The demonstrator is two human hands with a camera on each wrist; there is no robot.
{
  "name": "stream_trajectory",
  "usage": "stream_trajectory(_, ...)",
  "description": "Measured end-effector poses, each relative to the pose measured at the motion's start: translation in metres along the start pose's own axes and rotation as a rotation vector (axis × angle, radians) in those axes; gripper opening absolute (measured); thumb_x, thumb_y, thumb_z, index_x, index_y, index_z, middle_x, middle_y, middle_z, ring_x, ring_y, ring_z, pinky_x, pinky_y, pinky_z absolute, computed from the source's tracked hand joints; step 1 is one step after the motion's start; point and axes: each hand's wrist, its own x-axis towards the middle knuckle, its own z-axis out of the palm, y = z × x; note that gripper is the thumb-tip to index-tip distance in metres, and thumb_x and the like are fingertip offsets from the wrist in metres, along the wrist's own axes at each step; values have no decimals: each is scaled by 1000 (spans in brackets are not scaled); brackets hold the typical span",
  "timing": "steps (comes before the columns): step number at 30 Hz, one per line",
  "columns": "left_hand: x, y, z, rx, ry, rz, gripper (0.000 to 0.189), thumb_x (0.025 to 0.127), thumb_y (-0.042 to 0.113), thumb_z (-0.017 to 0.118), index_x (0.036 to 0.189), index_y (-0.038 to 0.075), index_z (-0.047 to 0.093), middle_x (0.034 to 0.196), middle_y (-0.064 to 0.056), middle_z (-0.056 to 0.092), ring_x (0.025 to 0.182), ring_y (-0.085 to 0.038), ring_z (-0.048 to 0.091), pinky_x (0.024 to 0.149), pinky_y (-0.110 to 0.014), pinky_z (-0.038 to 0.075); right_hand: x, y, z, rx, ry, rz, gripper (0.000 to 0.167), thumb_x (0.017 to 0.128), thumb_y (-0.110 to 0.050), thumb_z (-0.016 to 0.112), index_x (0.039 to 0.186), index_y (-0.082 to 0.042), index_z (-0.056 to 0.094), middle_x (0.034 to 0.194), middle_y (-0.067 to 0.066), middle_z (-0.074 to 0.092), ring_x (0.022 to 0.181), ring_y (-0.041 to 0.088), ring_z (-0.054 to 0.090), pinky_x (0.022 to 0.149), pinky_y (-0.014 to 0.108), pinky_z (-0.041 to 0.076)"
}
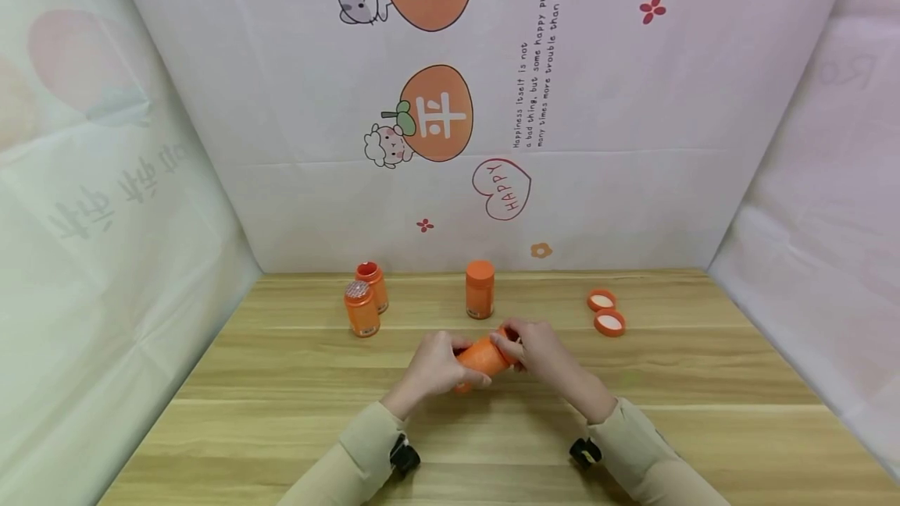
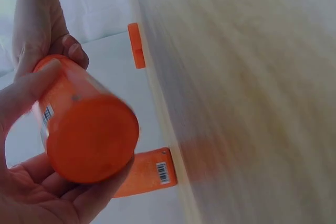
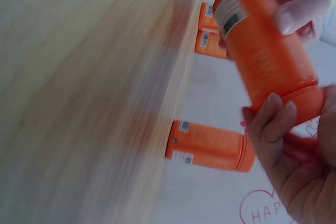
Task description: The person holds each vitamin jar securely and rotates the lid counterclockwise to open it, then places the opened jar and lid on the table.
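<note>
A cylindrical orange plastic jar (image 1: 485,358) was held tilted above the pale wood-grain table (image 1: 281,412), between the left hand (image 1: 440,364) and the right hand (image 1: 540,348). In the head view its long axis ran obliquely, from the base at lower left to the round orange cap (image 3: 304,104) at upper right. The left hand was curled round the body; the right hand gripped the capped end, and so lay nearer the seam (visible in the right wrist view). Beyond the hands stood 1 upright capped orange jar (image 1: 480,295). Farther left stood 2 uncapped orange jars (image 1: 362,316); at right lay 2 white-lined round orange lids (image 1: 609,323), just beside each other.
</note>
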Motion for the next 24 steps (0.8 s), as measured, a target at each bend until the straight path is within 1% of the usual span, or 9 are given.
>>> stream_trajectory(4, 1, -3, 0, -40, -25, -30, 30, 61, 33, 87, 86, 21, 75, 75, 10, 68, 68, -12, 58, 62, -27, 46, 0, 0, -1, -18, -8, -35, 29, 94, -40, 55, 94, -12, 62, 62, -6, 54, 47, 6, 49, 44, 23, 43)
stream_trajectory(7, 2, -3, -2, -43, -31, -47, 35, 61, 35, 86, 91, 21, 75, 79, 10, 69, 72, -12, 58, 65, -28, 46, 1, 1, -1, -38, 5, -64, 31, 94, -40, 55, 98, -11, 62, 63, -6, 55, 47, 4, 49, 45, 22, 43)
stream_trajectory(10, 2, -1, -4, -38, -38, -59, 35, 61, 36, 86, 91, 21, 75, 78, 10, 68, 71, -11, 58, 65, -28, 46, 2, 4, -1, -56, 30, -104, 31, 94, -39, 56, 100, -10, 63, 66, -6, 56, 49, 3, 49, 46, 20, 43)
stream_trajectory(14, 2, 1, -7, -33, -50, -60, 30, 63, 35, 84, 88, 22, 75, 75, 10, 68, 68, -10, 57, 63, -28, 46, 2, 7, -1, -83, 70, -177, 29, 94, -37, 57, 100, -10, 63, 70, -5, 57, 52, 2, 49, 48, 18, 43)
stream_trajectory(16, 2, 1, -8, -38, -57, -56, 31, 62, 36, 84, 88, 21, 75, 75, 10, 68, 69, -10, 57, 64, -28, 46, 2, 8, -1, -88, 83, -213, 27, 93, -36, 57, 101, -10, 63, 72, -5, 58, 54, 2, 49, 49, 18, 43)
stream_trajectory(19, 2, 2, -10, -45, -66, -53, 33, 61, 37, 84, 88, 20, 75, 77, 10, 68, 70, -11, 57, 65, -28, 46, 1, 10, -2, -86, 89, -257, 25, 94, -35, 57, 101, -11, 62, 76, -5, 60, 59, 1, 51, 52, 18, 44)
stream_trajectory(24, 2, 3, -12, -41, -80, -51, 32, 62, 38, 83, 87, 20, 75, 77, 10, 68, 71, -11, 57, 66, -29, 46, 0, 14, -3, -61, 83, -337, 21, 93, -28, 59, 104, -11, 60, 80, -4, 59, 64, 5, 53, 57, 18, 46)
